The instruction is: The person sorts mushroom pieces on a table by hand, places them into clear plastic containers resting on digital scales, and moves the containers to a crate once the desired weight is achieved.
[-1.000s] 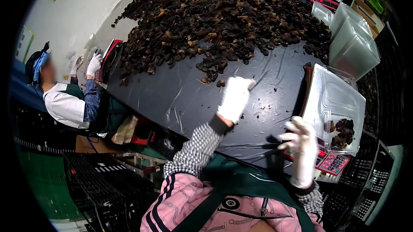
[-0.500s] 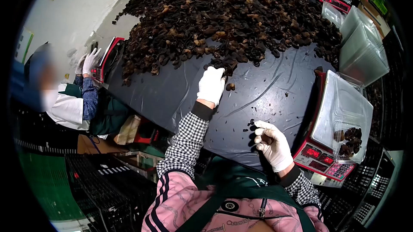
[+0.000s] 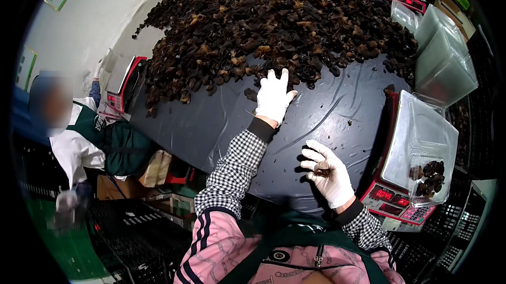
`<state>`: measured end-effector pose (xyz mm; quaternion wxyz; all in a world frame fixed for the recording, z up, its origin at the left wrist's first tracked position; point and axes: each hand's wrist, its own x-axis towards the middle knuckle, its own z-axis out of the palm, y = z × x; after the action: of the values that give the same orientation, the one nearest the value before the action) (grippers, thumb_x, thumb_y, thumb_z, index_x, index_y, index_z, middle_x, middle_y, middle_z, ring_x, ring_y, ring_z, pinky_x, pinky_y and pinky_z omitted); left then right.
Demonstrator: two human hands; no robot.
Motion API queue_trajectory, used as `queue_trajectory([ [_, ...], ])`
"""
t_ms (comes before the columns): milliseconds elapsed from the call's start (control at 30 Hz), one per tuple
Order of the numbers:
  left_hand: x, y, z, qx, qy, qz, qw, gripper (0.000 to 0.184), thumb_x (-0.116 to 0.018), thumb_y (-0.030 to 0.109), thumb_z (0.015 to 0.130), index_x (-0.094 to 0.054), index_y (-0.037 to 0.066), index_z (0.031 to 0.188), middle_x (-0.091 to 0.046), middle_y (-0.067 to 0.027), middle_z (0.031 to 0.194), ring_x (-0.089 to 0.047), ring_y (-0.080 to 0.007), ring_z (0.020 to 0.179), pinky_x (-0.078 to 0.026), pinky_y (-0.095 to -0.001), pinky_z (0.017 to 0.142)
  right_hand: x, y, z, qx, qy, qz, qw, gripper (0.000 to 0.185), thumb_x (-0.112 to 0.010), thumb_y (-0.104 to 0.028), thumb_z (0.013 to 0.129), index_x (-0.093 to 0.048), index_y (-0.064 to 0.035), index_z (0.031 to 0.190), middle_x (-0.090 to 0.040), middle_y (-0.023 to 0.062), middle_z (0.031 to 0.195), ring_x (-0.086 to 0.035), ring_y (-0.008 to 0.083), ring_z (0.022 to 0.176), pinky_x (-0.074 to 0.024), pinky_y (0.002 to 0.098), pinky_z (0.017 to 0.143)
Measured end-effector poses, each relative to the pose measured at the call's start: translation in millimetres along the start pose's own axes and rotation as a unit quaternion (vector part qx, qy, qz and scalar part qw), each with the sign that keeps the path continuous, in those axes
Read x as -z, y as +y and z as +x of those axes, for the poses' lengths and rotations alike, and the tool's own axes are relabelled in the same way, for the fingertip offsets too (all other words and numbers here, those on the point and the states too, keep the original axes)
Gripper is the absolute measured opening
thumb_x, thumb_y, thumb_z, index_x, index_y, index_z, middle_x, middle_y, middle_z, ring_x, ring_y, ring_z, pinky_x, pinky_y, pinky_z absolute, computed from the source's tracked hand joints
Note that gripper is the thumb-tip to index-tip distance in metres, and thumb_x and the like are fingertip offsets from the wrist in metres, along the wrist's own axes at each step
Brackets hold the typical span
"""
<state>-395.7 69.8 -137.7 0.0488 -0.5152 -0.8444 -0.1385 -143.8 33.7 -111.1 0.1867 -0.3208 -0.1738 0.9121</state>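
Dark brown, curled fungus-like pieces lie in a broad pile (image 3: 253,26) on the black-covered table (image 3: 195,126). My left hand (image 3: 273,97), in a white glove, reaches palm down to the pile's near edge, its fingers apart and the tips touching pieces. Lower right, my right hand (image 3: 328,173) is turned palm up above the table, with a small brown piece (image 3: 322,173) held in its curled fingers. To its right an open clear plastic box (image 3: 433,126) with several dark pieces (image 3: 433,177) rests on a red scale (image 3: 392,199) with lit digits.
Stacked clear boxes (image 3: 445,57) stand at the table's right edge. Another red scale (image 3: 406,0) is at the back right, with a gloved hand above it. A co-worker (image 3: 79,142) is on the left beside a red scale (image 3: 124,84). Black crates (image 3: 132,236) stand below left.
My left hand has moved slightly right along the pile's edge, its fingers more spread. A loose piece near it is gone from its spot. The left co-worker has turned and lowered an arm.
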Motion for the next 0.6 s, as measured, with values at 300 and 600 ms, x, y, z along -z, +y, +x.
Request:
queue_trajectory([
  [300, -13, -18, -1, -0.005, 0.103, -0.275, 0.956, 0.020, -0.071, 0.013, 0.085, -0.071, 0.005, 0.104, -0.066, -0.0145, 0.095, -0.066, -0.0315, 0.089, -0.053, -0.0390, 0.082, 13, -2, 5, 0.008, -0.029, 0.070, 0.997, 0.063, -0.046, -0.001, 0.082, -0.048, -0.0025, 0.145, -0.064, 0.0168, 0.128, -0.066, 0.0308, 0.107, -0.0533, 0.0403, 0.084],
  [600, 73, 79, -111, -0.214, -0.135, -0.334, 0.908, 0.035, -0.070, 0.024, 0.088, -0.066, 0.005, 0.118, -0.064, -0.0138, 0.105, -0.064, -0.0318, 0.100, -0.054, -0.0389, 0.086, 9, 8, 2, 0.077, -0.039, 0.206, 0.975, 0.045, -0.053, -0.043, 0.103, -0.060, -0.0092, 0.133, -0.064, 0.0071, 0.130, -0.061, 0.0250, 0.119, -0.0501, 0.0512, 0.102],
])
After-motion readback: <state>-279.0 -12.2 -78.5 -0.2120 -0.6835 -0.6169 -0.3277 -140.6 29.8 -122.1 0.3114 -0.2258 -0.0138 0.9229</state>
